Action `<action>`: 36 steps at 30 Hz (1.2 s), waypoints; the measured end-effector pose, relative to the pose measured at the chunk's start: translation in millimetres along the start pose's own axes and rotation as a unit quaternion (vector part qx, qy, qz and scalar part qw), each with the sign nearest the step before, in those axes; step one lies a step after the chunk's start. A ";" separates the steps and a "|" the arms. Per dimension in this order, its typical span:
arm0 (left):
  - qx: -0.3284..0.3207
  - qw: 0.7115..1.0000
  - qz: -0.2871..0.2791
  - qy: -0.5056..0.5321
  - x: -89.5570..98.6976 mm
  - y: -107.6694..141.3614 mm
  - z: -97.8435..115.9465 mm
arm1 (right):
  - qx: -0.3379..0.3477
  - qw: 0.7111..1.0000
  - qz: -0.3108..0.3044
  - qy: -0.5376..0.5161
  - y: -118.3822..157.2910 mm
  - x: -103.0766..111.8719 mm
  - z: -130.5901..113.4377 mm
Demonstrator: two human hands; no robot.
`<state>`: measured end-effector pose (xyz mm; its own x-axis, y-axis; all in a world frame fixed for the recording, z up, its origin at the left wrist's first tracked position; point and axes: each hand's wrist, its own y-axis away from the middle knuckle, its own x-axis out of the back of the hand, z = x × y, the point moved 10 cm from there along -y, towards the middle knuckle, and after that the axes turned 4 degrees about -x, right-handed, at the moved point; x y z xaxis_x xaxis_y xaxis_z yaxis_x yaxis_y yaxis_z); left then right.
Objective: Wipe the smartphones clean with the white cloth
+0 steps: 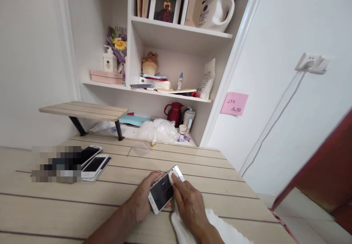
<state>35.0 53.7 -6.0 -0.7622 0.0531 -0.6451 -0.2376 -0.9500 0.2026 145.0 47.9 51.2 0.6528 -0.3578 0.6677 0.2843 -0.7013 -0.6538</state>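
Phone (163, 193) clamped in left hand (143, 197), seemingly braced against right hand (191, 201), fingers bunched on white wad (171, 178), one o'clock!

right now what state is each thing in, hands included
left hand, gripping the held phone
right hand, pressing a white pad to it
held phone, screen dark
white cloth, rumpled
white phone, face up, screen dark
small bottle, upright
plastic bag, crumpled
red jug, upright
pink note, stuck up
plug, plugged in
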 end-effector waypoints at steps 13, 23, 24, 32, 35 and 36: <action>-0.014 0.998 0.051 0.036 10.5 -1.1 4.5 | 0.069 0.993 -0.098 0.018 9.0 -17.5 -32.3; -0.054 0.992 0.081 0.076 13.5 -2.1 13.9 | 0.035 0.993 -0.101 0.046 8.5 -19.2 -27.2; -0.056 0.993 0.077 0.074 12.3 -2.2 14.6 | 0.057 0.991 -0.116 0.031 10.1 -20.9 -32.5; -0.067 0.991 0.055 0.098 14.8 -9.6 17.0 | 0.035 0.997 -0.065 0.000 4.0 -7.9 -26.0; -0.063 0.992 0.053 0.096 15.3 -10.8 14.6 | 0.069 0.994 -0.088 -0.020 6.7 -11.1 -34.4; -0.059 0.993 0.051 0.094 14.9 -10.9 13.5 | 0.094 0.989 -0.111 -0.033 8.9 -14.7 -41.9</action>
<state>18.1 68.9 -7.8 -0.6508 -0.0924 -0.7536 -0.0850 -0.9775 0.1932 108.5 21.0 50.5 0.6033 -0.1624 0.7808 0.5464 -0.6290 -0.5530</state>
